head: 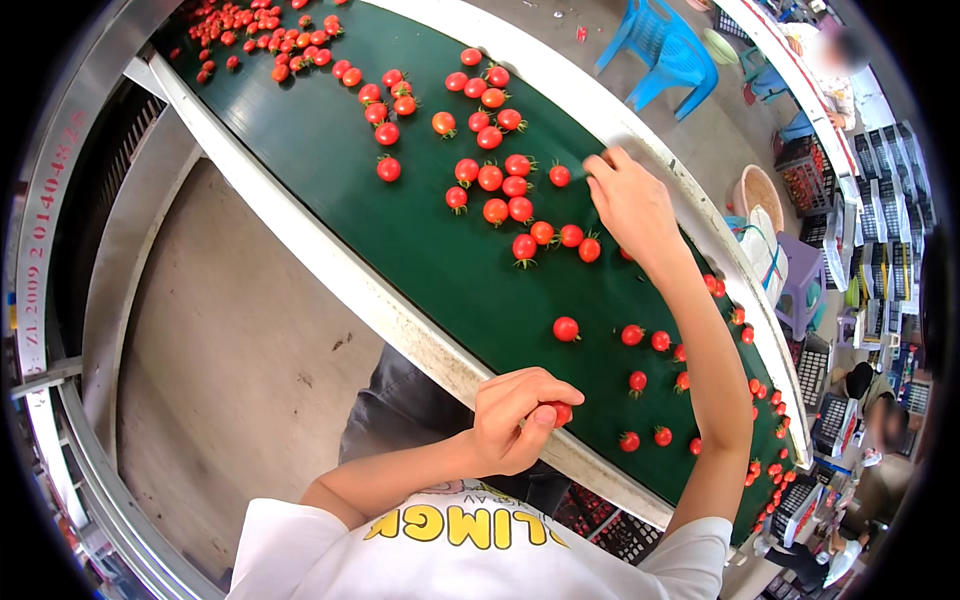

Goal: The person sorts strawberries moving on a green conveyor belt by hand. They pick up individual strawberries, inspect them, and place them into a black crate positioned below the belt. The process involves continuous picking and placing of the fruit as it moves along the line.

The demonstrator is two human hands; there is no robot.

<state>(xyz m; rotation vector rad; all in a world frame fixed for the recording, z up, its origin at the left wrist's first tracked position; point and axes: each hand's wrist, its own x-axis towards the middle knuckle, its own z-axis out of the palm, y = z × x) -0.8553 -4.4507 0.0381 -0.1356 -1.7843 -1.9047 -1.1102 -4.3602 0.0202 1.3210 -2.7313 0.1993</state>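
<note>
My left hand (517, 420) is curled around a red cherry tomato (559, 414) above the near rail of a green conveyor belt (322, 172). Thumb and forefinger press on the tomato; its far side is hidden in the fingers. Over at the far side of the belt, my right hand (634, 199) reaches out with bent, slightly blurred fingers. Whether anything lies under those fingertips cannot be seen. Just left of it rests a single cherry tomato (559, 175), with a loose group of tomatoes (490, 178) beyond. Many have green calyxes.
White metal rails (315, 255) border the belt. Denser tomatoes (225, 26) cover its upper left end. Across the aisle are a blue plastic chair (667, 56), a purple stool (801, 274), stacked black crates (889, 195) and several people. A crate (626, 534) sits below the near rail.
</note>
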